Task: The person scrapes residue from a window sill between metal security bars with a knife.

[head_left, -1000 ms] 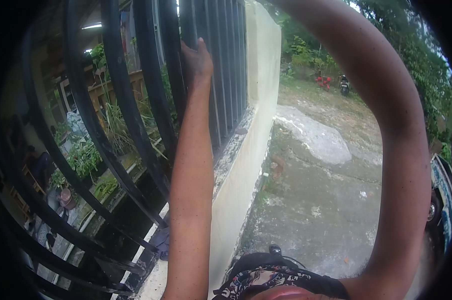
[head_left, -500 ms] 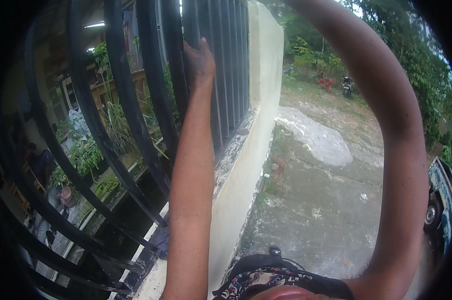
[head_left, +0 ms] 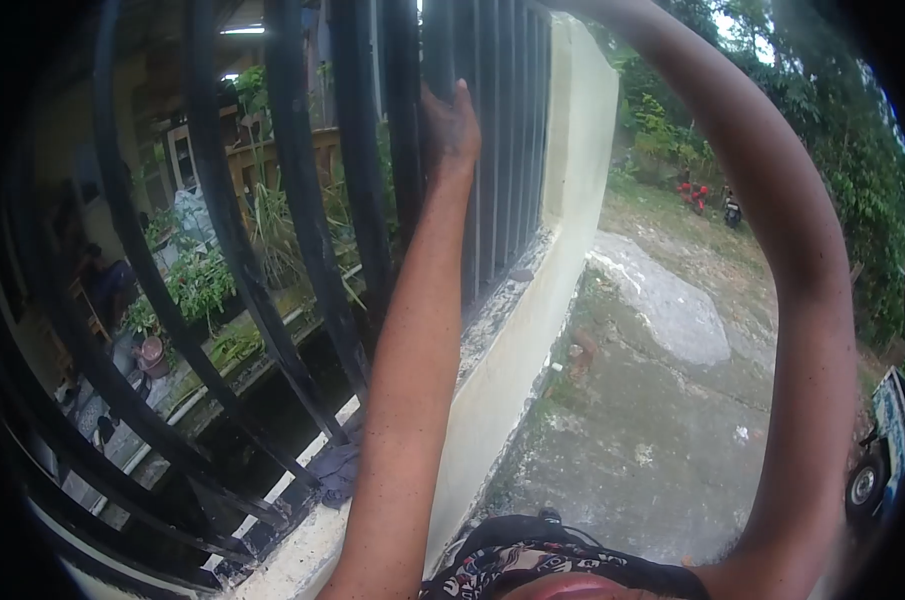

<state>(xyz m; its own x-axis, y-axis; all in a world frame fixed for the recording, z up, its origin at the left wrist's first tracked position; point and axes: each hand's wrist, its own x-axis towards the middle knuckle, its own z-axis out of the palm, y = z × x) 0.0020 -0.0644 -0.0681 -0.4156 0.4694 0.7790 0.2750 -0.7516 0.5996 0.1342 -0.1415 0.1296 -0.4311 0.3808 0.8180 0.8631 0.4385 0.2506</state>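
Note:
My left hand (head_left: 454, 132) is raised against the black metal fence (head_left: 299, 180), its fingers curled at one upright bar and partly hidden by it, with the thumb pointing up. My right arm (head_left: 812, 240) arches up on the right and leaves through the top edge of the picture, so the right hand is out of sight. A dark grey cloth (head_left: 334, 472) lies at the foot of the bars, on the low cream wall (head_left: 502, 390).
Behind the bars are green plants (head_left: 197, 285), a pot (head_left: 153, 356) and a dim figure that looks like a person. Beyond the wall lie a concrete path (head_left: 622, 460), a pale slab (head_left: 662, 300), parked motorcycles (head_left: 732, 208) and a vehicle's wheel (head_left: 865, 484).
The view has shifted, so the fence, wall and left hand appear further right. My left hand stays at the bar, and the right arm remains raised.

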